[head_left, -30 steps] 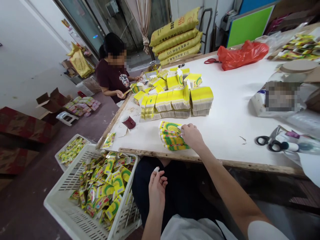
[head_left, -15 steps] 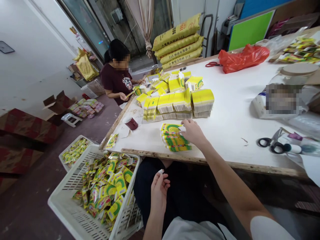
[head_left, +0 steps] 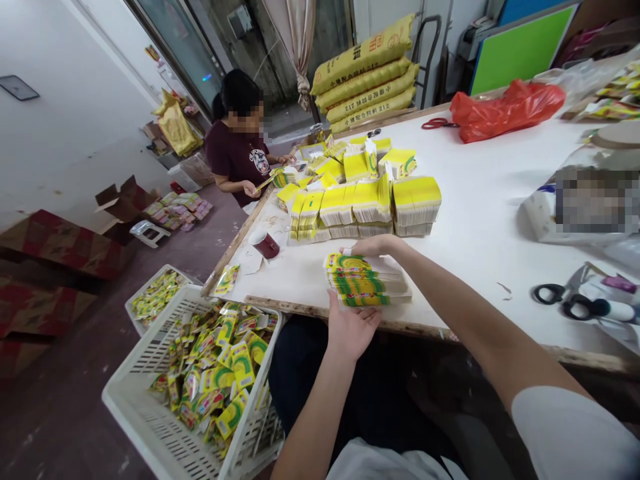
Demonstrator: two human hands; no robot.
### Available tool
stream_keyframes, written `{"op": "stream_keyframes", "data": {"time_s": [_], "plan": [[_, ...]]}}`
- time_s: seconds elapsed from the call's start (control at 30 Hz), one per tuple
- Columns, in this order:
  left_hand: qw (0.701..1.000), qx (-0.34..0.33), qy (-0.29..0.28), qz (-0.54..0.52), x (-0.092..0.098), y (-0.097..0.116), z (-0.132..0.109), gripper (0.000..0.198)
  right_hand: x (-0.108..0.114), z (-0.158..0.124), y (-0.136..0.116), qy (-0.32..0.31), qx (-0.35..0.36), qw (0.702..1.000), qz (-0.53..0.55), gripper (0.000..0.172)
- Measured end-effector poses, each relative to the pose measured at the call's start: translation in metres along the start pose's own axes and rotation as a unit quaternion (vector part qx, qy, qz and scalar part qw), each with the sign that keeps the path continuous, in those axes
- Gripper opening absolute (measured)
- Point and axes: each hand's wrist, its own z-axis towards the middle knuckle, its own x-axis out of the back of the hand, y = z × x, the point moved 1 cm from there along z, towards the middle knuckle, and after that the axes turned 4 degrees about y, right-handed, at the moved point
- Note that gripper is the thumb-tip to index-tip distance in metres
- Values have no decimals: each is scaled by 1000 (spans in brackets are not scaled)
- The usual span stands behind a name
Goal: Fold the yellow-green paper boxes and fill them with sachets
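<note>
A fanned stack of yellow-and-green printed paper cards (head_left: 357, 283) lies near the table's front edge, its white edges showing on the right. My left hand (head_left: 353, 328) grips the near side, thumb up at the left corner and fingers along the front. Across the far side curls my right hand (head_left: 373, 247), with something white at a fingertip; its other fingers are partly hidden. The cards sit between both hands. Just beyond stand tight rows of similar yellow cards (head_left: 357, 203), stacked in layers.
A maroon mug (head_left: 265, 245) lies tipped at the left. Below it, a white plastic crate (head_left: 135, 393) holds many yellow packets. Black-handled scissors (head_left: 575, 303) and a red plastic bag (head_left: 505, 110) rest on the right. A co-worker (head_left: 237, 153) sits at the far left, handling cards.
My left hand has risen from my lap to the near side of the card stack. My right hand has shifted to the stack's far side. More of the stack's white edges show.
</note>
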Motion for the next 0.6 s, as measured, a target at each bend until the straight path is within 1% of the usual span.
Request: {"op": "stream_keyframes", "data": {"time_s": [0.1,0.13,0.2,0.27,0.37,0.47,0.53,0.6], "plan": [[999,-8,-18,29,-8,4,9,95,-7,-4,1,-113,1,993,30,39],[999,-15,-30,31,-10,6,11,94,-10,-6,1,-140,4,989,38,38],[998,-34,-55,26,-14,8,13,91,-15,-10,0,-175,13,983,43,38],[996,-58,-69,17,-18,10,15,85,-21,-15,-4,-183,22,982,32,41],[995,-88,-56,4,-21,9,18,74,-29,-21,-11,-155,30,987,2,45],[995,-91,-37,-15,-21,3,14,68,-27,-29,-18,-100,30,994,-18,46],[996,-81,-26,-25,-16,-2,5,66,-17,-39,-20,-40,26,999,-24,52],[997,-71,-10,-28,-8,-7,-8,64,-4,-55,-19,36,13,999,-27,57]]}}
